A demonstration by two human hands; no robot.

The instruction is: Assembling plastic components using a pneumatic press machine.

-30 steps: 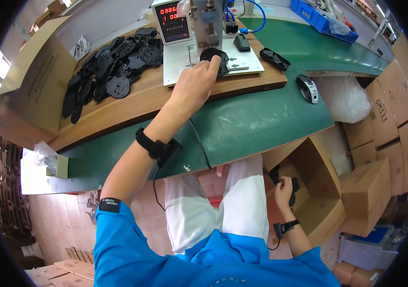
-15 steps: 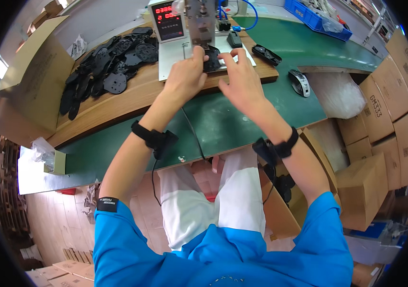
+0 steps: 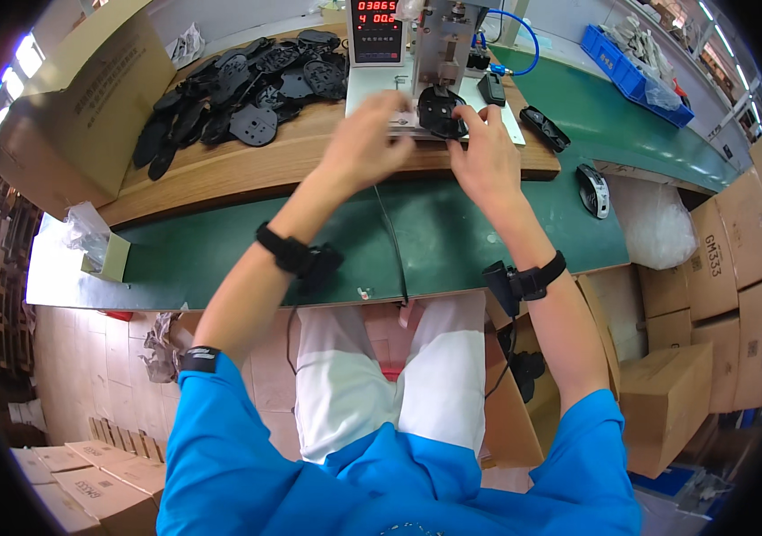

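A black oval plastic plate rests beneath the metal head of a bench press, on its white base. My right hand grips the plate's right edge between thumb and fingers. Just left of the plate is my left hand, slightly blurred, with thumb and fingers apart and nothing in it. A pile of similar black plastic plates lies on the wooden board to the left.
Behind stands a control box with a red display. At the right are a black shell, a grey-and-black computer mouse, a blue bin and stacked cartons. An open carton stands left.
My left hand has come away from the plate to the left and opened. My right hand has closed onto the plate's right edge. The whole view has shifted slightly.
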